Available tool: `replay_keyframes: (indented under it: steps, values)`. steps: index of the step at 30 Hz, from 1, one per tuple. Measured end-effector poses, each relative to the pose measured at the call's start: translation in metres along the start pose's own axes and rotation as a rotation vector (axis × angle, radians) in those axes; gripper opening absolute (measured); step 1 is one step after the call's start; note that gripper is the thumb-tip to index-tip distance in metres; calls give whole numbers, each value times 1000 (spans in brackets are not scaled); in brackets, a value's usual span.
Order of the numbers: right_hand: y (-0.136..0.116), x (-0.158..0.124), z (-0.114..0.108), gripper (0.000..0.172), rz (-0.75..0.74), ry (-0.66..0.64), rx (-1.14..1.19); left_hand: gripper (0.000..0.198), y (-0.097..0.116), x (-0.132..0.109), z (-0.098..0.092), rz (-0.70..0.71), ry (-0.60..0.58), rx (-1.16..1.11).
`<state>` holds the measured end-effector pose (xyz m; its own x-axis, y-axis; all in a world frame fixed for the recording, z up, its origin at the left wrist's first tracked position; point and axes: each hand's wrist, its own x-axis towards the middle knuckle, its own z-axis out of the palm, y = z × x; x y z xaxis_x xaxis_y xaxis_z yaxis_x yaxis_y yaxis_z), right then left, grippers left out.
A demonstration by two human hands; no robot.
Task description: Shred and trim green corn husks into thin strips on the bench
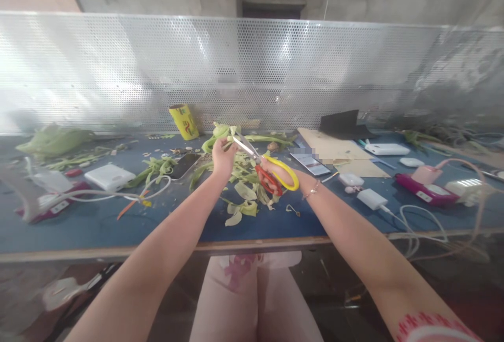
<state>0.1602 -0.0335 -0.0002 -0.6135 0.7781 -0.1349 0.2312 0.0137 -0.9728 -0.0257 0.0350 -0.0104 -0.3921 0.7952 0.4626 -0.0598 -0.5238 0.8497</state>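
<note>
My right hand [271, 170] is closed around the handles of a pair of scissors [292, 175], one loop yellow and the other red. The scissors' blades are spread and reach up and left to my left hand [223, 156]. That hand is closed in a pinch on a pale green plant stem [232, 135], with the blades right beside its fingertips. Beneath and between both hands lies a heap of cut green leaves [244, 191]. Behind them, a long green stalk [268, 138] lies on the blue tabletop [165, 226].
A yellow tube [183, 121] stands behind my left hand. A dark phone [186, 166] lies left, a lit phone [311, 161] right. White chargers [372, 199], cables and purple power strips [425, 190] flank the work area. A perforated metal screen [268, 69] borders the table's back.
</note>
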Motion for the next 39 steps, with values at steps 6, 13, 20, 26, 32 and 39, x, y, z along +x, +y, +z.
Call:
replay_keyframes:
  steps: [6, 13, 20, 26, 32, 39]
  values:
    - [-7, -1, 1, 62, 115, -97, 64, 24, 0, 2, -3, 36, 16, 55]
    - [-11, -4, 6, 61, 87, -89, 72, 20, 7, -2, -4, 76, 24, 125]
    - [-13, -6, 7, 65, 70, -105, 116, 18, 7, -4, -1, 119, 0, 112]
    - [-16, -6, 7, 67, 56, -138, 170, 21, 9, -10, 3, 59, -70, -8]
    - [-17, -7, 6, 69, 74, -153, 147, 22, 10, -11, 4, 48, -85, -47]
    - [-19, -9, 5, 69, 52, -203, 171, 21, 9, -11, 3, 61, -81, -36]
